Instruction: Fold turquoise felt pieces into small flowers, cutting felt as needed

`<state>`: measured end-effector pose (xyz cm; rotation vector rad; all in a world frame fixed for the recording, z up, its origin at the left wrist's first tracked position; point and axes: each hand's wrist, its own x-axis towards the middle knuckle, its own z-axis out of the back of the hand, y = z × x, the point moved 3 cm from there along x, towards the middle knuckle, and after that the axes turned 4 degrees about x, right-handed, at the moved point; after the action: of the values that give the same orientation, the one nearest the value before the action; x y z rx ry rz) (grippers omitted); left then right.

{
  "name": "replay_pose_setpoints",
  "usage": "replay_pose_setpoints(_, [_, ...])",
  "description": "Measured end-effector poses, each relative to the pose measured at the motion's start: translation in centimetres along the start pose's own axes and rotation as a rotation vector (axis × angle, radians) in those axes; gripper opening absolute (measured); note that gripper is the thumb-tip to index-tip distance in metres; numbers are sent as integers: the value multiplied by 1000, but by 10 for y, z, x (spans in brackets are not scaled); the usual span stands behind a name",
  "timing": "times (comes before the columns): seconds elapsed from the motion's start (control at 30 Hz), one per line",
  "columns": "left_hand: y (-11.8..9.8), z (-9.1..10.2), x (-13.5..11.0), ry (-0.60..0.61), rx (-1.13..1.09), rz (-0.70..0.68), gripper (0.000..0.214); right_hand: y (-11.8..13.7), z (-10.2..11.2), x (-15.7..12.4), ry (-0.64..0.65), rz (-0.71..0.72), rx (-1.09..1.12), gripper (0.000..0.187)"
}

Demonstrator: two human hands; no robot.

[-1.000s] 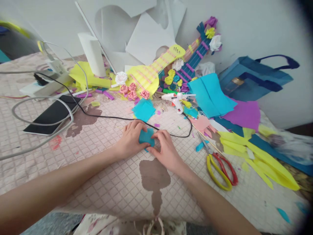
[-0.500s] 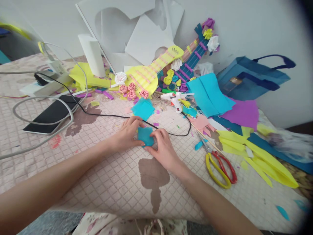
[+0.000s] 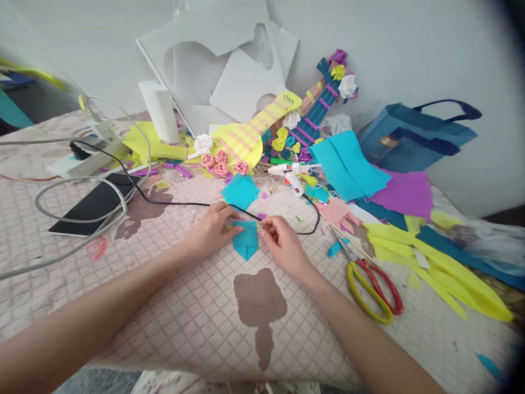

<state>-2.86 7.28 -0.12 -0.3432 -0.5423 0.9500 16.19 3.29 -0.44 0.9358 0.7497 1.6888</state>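
Note:
A small piece of folded blue crepe paper [image 3: 245, 241] lies on the quilted cloth between my hands, its lower end showing a point with a creased flap. My left hand [image 3: 212, 229] pinches its upper left edge, thumb on top of the paper. At the upper right edge, my right hand [image 3: 283, 245] has thumb and index finger drawn together, the other fingers curled in. Just beyond my fingers sits a stack of blue paper squares [image 3: 240, 190]. A black cable [image 3: 184, 204] runs between that stack and the folded piece.
Scissors [image 3: 369, 284] with yellow and red handles lie at the right, beside yellow paper strips [image 3: 435, 262]. A white glue gun [image 3: 293, 178] rests behind. Further back are a yellow paper guitar [image 3: 241, 137], a blue bag [image 3: 410, 139] and a white power strip [image 3: 77, 161]. A tablet [image 3: 96, 205] is left.
The blue paper, squarish before, now shows a pointed, folded lower end. My right thumb has moved from its bottom edge up to the right side. The view has shifted slightly.

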Motion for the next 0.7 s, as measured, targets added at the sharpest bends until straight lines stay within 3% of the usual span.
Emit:
replay_pose_setpoints(0.17, [0, -4, 2, -47, -17, 27, 21, 0, -3, 1, 20, -14, -1, 16])
replay_pose_setpoints(0.33, [0, 2, 3, -46, -223, 154, 15, -1, -2, -2, -21, -52, 120, 19])
replay_pose_setpoints(0.53, [-10, 6, 0, 81, -943, 423, 27, 7, -3, -4, -30, -92, 367, 42])
replay_pose_setpoints(0.7, [-18, -1, -5, 113, -1351, 524, 25, 8, -9, -5, 16, -273, 734, 52])
